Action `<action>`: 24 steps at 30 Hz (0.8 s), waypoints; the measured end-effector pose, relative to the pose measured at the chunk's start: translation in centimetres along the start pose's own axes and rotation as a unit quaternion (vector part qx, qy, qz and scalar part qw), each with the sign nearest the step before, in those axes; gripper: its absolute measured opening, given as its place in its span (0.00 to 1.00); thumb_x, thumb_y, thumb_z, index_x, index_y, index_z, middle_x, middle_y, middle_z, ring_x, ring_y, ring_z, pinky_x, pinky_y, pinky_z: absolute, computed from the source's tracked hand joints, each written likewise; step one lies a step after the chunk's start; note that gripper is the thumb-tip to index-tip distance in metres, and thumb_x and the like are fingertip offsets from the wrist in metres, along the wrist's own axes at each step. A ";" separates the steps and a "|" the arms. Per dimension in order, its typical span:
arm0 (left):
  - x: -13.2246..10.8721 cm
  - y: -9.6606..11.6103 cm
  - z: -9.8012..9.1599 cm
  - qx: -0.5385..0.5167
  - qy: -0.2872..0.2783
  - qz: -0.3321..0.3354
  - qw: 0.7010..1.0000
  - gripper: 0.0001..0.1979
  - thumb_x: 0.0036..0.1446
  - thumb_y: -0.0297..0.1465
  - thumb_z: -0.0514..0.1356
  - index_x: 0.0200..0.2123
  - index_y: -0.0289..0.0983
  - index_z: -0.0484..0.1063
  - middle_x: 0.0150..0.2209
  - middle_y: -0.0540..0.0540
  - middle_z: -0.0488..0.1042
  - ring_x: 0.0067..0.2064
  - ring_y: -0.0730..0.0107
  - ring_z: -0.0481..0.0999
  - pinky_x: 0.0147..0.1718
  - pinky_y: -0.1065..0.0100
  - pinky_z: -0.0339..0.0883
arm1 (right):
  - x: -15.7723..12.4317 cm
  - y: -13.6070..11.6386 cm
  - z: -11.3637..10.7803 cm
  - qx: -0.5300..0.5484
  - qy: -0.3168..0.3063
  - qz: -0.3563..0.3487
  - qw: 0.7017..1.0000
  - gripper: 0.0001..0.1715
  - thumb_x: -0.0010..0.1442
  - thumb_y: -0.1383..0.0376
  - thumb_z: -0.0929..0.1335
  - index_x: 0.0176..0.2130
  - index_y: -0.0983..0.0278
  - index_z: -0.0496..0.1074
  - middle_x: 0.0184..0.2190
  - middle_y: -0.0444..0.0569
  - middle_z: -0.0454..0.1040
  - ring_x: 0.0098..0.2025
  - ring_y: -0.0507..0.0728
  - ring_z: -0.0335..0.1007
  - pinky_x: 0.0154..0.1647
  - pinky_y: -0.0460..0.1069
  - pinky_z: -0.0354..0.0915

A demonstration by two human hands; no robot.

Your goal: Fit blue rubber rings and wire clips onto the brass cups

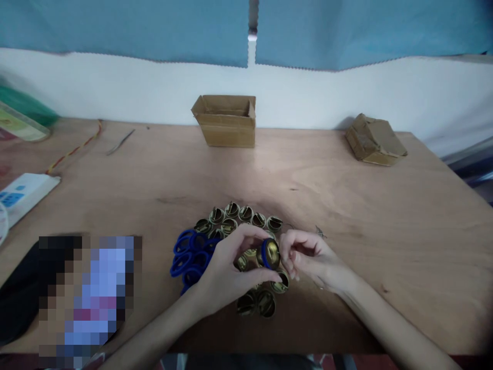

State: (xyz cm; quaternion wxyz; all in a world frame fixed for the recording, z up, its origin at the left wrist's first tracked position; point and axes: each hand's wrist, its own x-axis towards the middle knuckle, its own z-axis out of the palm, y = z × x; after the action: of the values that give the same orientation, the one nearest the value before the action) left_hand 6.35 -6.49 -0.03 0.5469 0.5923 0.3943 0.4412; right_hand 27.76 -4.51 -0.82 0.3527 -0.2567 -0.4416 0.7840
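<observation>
My left hand (227,270) curls its thumb and fingers around a round brass-coloured piece (273,254) with a blue ring (264,253) about it. Close beside this piece, on its right, is my right hand (308,257). Its fingers are bent and pressed together; whatever they may hold is hidden. Several similar round metal cups (246,213) lie on the table behind and below my left hand, open side up, with a bar visible inside some. A heap of blue rings (190,257) sits left of the cups, partly covered by my left hand.
An open cardboard box (227,131) stands at the back; a crumpled one (375,141) is at the back right. On the left are a white power strip (29,192), a twisted cord (75,149) and a black item (23,288). Small thin metal bits (320,232) lie beyond my right hand.
</observation>
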 end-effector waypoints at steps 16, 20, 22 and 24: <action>-0.5 -1.9 -0.2 0.212 -0.011 0.277 0.937 0.31 0.59 0.17 0.63 0.64 0.34 0.61 0.57 0.35 0.74 0.60 0.59 0.74 0.59 0.59 0.73 | 0.6 0.6 1.1 0.062 0.015 0.005 0.998 0.16 0.66 0.58 0.73 0.39 0.62 0.64 0.22 0.38 0.72 0.20 0.45 0.63 0.23 0.39 0.61; -0.6 -1.6 -0.3 0.237 -0.030 0.286 0.928 0.33 0.60 0.15 0.61 0.66 0.36 0.58 0.57 0.35 0.74 0.61 0.58 0.74 0.58 0.57 0.74 | 0.5 0.7 1.2 0.051 0.029 0.014 0.998 0.17 0.65 0.57 0.73 0.38 0.61 0.63 0.22 0.37 0.70 0.20 0.45 0.62 0.22 0.39 0.61; -0.5 -1.4 -0.3 0.251 -0.036 0.290 0.923 0.34 0.60 0.15 0.61 0.67 0.37 0.57 0.57 0.34 0.73 0.61 0.58 0.74 0.58 0.57 0.74 | 0.5 0.7 1.3 0.050 0.033 0.014 0.998 0.17 0.65 0.57 0.73 0.38 0.61 0.63 0.23 0.37 0.70 0.20 0.44 0.62 0.22 0.39 0.59; -0.5 -1.2 -0.4 0.262 -0.035 0.295 0.918 0.34 0.60 0.15 0.60 0.67 0.36 0.57 0.56 0.34 0.73 0.60 0.58 0.74 0.57 0.58 0.75 | 0.5 0.7 1.4 0.051 0.033 0.014 0.998 0.18 0.64 0.56 0.74 0.37 0.61 0.63 0.22 0.36 0.69 0.20 0.44 0.62 0.21 0.39 0.59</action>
State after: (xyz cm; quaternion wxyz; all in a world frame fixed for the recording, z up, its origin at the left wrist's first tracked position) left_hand 5.87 -6.80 -1.25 0.2306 0.8188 0.2835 0.4428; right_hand 26.25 -5.06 -0.80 0.3688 -0.2706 -0.3849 0.8016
